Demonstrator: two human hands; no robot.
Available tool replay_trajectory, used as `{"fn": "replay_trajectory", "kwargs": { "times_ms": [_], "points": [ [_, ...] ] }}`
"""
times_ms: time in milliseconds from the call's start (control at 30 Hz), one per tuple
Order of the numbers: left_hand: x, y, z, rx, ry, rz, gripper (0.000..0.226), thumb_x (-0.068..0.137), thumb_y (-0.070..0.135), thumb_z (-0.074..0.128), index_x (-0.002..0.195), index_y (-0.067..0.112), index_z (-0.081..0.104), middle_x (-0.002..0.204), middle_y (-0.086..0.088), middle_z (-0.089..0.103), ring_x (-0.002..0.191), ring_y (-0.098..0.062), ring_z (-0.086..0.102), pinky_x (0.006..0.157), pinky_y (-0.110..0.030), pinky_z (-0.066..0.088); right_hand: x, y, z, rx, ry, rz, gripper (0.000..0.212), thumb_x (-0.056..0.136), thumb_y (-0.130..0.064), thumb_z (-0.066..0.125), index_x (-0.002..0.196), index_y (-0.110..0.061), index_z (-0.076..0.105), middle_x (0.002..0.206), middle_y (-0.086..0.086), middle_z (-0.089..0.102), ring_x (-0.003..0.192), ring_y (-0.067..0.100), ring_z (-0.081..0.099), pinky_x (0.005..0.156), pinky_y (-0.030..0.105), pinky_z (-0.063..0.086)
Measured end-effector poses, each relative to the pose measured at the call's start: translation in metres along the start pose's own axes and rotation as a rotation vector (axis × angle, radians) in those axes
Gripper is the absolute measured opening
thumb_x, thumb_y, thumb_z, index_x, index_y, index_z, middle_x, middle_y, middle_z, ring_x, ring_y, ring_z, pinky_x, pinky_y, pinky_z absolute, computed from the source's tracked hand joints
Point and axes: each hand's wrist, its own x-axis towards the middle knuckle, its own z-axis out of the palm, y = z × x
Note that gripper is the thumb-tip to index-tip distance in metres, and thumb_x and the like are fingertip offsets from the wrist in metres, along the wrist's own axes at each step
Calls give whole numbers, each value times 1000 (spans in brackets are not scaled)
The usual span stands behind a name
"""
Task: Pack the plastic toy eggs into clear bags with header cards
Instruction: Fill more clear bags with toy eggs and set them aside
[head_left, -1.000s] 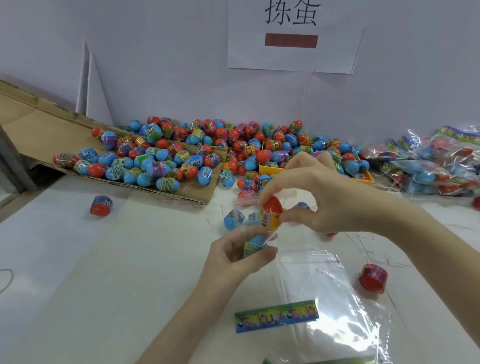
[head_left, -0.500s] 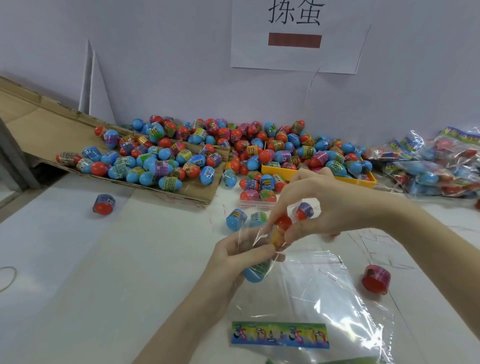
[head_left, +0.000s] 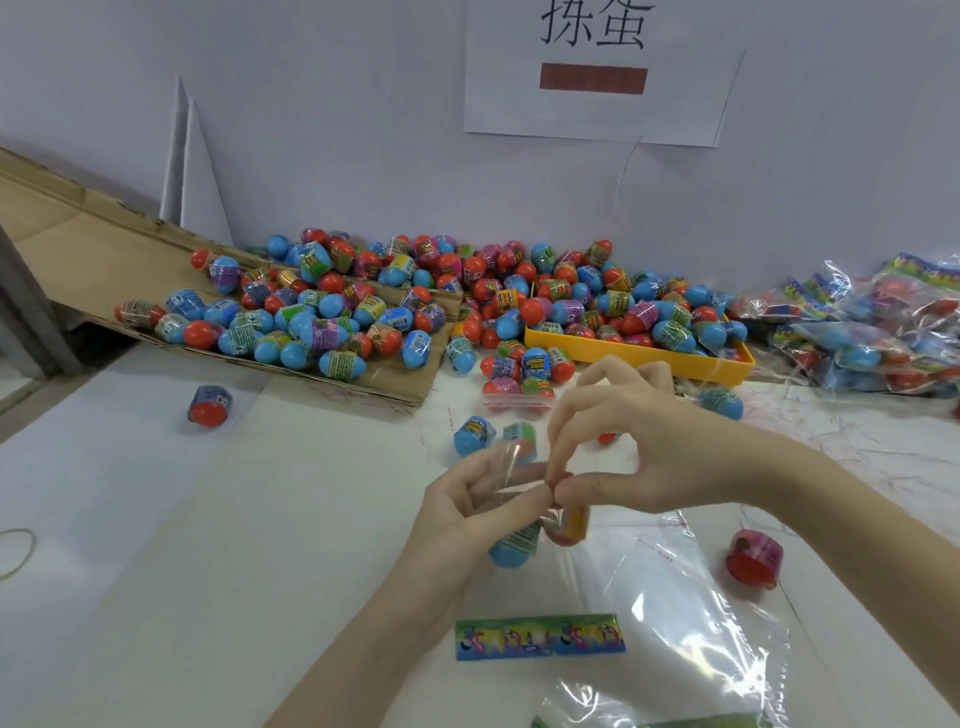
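I see my left hand (head_left: 467, 506) with its grip closed on the mouth of the clear bag (head_left: 675, 597), thumb and fingers pinching the film just above the bench (head_left: 208, 545). My right hand (head_left: 639, 457) meets it there, forefinger and thumb pinched tight on the red top of an orange-banded egg (head_left: 571, 525), the other fingers arched loosely above. That egg sits at the bag's opening, and whether it is fully inside the film I cannot tell. A blue egg (head_left: 511, 548) hangs just beside it under the left hand, seemingly within the bag. The bag trails down to the right over the bench, its header card (head_left: 540, 636) lying flat near my left forearm. A loose red egg (head_left: 753, 558) lies right of the bag. Behind the hands, the egg pile (head_left: 415, 296) spreads over a cardboard sheet (head_left: 78, 254) and a yellow tray (head_left: 639, 356), with filled bags (head_left: 883, 332) at far right.
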Motion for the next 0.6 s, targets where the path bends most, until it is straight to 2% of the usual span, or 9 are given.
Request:
{"fn": "replay_trajectory", "kwargs": {
  "times_ms": [100,200,233,300,333,367,433,500,600],
  "points": [
    [-1,-1,0,-2,4,-11,54,51,28,74,105,24,65,98,-3,73,91,-17,69,68,-20,53,-2,4,7,25,22,-4,11,79,-48,62,89,-44,60,89,-31,52,109,-16,17,81,22,10],
    [-2,-1,1,2,1,-15,54,50,26,77,103,22,66,97,-5,73,93,-22,69,69,-23,55,-2,2,9,155,-16,-7,16,77,-58,57,90,-49,54,87,-28,59,104,-20,34,92,22,14],
    [-2,-1,0,-6,9,-26,54,50,23,77,102,22,66,97,-5,73,91,-22,69,67,-24,56,1,2,8,270,85,-4,17,77,-60,57,88,-47,57,86,-25,61,101,-16,43,97,26,24],
    [-1,-1,0,-2,18,-47,53,51,18,76,103,21,65,96,-2,74,88,-20,70,65,-25,56,13,6,6,586,472,51,14,80,-49,58,82,-36,64,83,-18,65,89,-4,57,86,25,47],
    [-1,-1,-1,7,20,-49,54,52,17,76,105,20,64,96,-2,74,89,-19,70,65,-25,56,21,13,6,678,621,109,9,83,-39,58,80,-32,64,80,-17,66,84,-2,59,80,22,49],
    [-1,-2,-1,14,23,-44,55,52,16,76,106,19,64,97,-2,74,90,-20,70,67,-26,57,30,18,5,658,665,180,6,85,-30,59,80,-31,63,79,-17,64,80,-3,59,78,20,47],
    [-1,-2,-1,24,34,-29,56,51,16,77,105,19,65,96,-5,74,90,-22,70,69,-28,58,44,29,8,443,412,280,6,83,-23,65,88,-27,65,87,-14,63,78,-2,54,77,22,48],
    [0,-3,-2,34,38,-24,56,50,17,78,104,19,65,95,-6,74,87,-23,70,69,-30,58,52,38,18,286,133,291,24,78,-25,71,100,-18,67,96,-6,63,77,0,51,70,17,46],
    [0,-4,-3,31,32,-13,53,51,16,78,103,18,67,94,-10,73,87,-24,70,68,-30,58,58,38,29,301,28,275,28,75,-24,74,99,-12,65,86,-9,59,74,3,51,59,12,37]
  ]
}}
